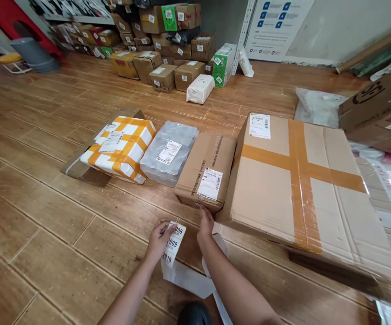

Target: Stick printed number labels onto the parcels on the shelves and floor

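Hands point(158, 239) pinching flat paper labels point(172, 243), touching boxy cardboard parcel point(206, 155), wood-grained floor point(56, 216)

Nearer the viewer than the large carton point(276, 192) and to its left, the label strip point(172, 243) reads, top down, "008" with its start covered, then "2009" and "2010". The carton's shipping label point(259, 126) shows a barcode and print too small to read. Just left of the carton, the brown box point(206, 163) bears rows of dark characters, illegible here.
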A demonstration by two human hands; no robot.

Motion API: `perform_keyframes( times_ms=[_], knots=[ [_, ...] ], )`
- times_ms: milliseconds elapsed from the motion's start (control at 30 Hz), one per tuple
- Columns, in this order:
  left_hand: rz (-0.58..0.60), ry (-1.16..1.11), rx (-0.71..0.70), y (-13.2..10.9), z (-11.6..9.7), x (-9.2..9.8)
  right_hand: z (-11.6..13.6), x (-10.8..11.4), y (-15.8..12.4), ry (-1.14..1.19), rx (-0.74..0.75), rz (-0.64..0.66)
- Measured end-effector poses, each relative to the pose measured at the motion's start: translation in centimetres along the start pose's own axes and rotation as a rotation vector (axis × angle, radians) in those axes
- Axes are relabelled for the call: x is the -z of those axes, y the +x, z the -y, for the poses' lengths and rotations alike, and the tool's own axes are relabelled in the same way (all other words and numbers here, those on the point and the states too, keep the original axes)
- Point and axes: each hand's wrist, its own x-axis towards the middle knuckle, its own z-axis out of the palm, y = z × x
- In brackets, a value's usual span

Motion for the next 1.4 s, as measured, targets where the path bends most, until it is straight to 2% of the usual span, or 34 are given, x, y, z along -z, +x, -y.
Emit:
perform_keyframes(
  times_ms=[33,100,167,233,367,467,533,600,700,800,900,967,1033,1100,1167,1200,1267,1333,1400],
  knots=[
    [-0.049,-0.018,-0.008,0.0,-0.1,-0.4,0.6,0.1,-0.8,-0.011,-0.011,0.048],
    [-0.12,-0.045,0.01,0.1,-0.3,-1.2,1.7,0.2,-2.6,-0.054,-0.043,0.228],
    [-0.155,-0.057,0.025,0.0,-0.4,-1.9,2.6,0.2,-4.1,-0.136,-0.036,0.441],
    [-0.155,-0.066,0.011,-0.1,-0.5,-2.6,3.7,0.4,-4.8,-0.231,0.02,0.565],
    [-0.084,-0.09,-0.007,-0.1,-1.3,-4.4,6.9,1.2,-3.9,-0.408,0.223,0.582],
    [-0.09,-0.098,0.007,-0.6,-3.1,-6.3,11.0,1.9,-3.6,-0.534,0.412,0.619],
    [-0.126,-0.092,0.018,-1.6,-5.4,-7.8,14.5,2.2,-4.4,-0.562,0.477,0.642],
    [-0.145,-0.046,0.028,-3.1,-8.7,-9.1,18.4,2.5,-6.0,-0.565,0.472,0.627],
    [-0.107,0.124,0.022,-5.7,-15.5,-10.0,25.0,2.4,-9.2,-0.574,0.365,0.516],
    [-0.024,0.187,0.079,-7.9,-23.5,-9.4,31.4,1.0,-12.3,-0.569,0.246,0.41],
    [0.051,0.066,0.254,-9.7,-31.2,-7.3,37.0,-1.8,-14.5,-0.521,0.113,0.365],
    [0.087,-0.032,0.39,-11.0,-36.0,-5.0,40.5,-4.5,-16.0,-0.467,-0.026,0.342],
    [0.104,-0.066,0.478,-12.3,-40.5,-1.9,43.8,-7.5,-17.8,-0.431,-0.153,0.381],
    [0.085,-0.01,0.477,-13.2,-44.6,1.5,46.5,-10.8,-19.9,-0.431,-0.227,0.479],
    [0.053,0.066,0.435,-12.8,-47.6,5.0,47.8,-14.2,-21.9,-0.45,-0.252,0.533],
    [0.036,0.081,0.426,-12.0,-48.5,6.7,47.9,-16.0,-22.6,-0.463,-0.26,0.532],
    [0.038,0.055,0.451,-9.3,-48.9,10.1,46.5,-19.9,-23.3,-0.488,-0.258,0.479],
    [0.096,0.0,0.494,-5.6,-47.9,13.7,43.6,-24.2,-23.2,-0.503,-0.257,0.412],
    [0.149,-0.01,0.539,-1.8,-45.9,17.3,40.1,-28.7,-22.6,-0.507,-0.262,0.378]
  ],
)
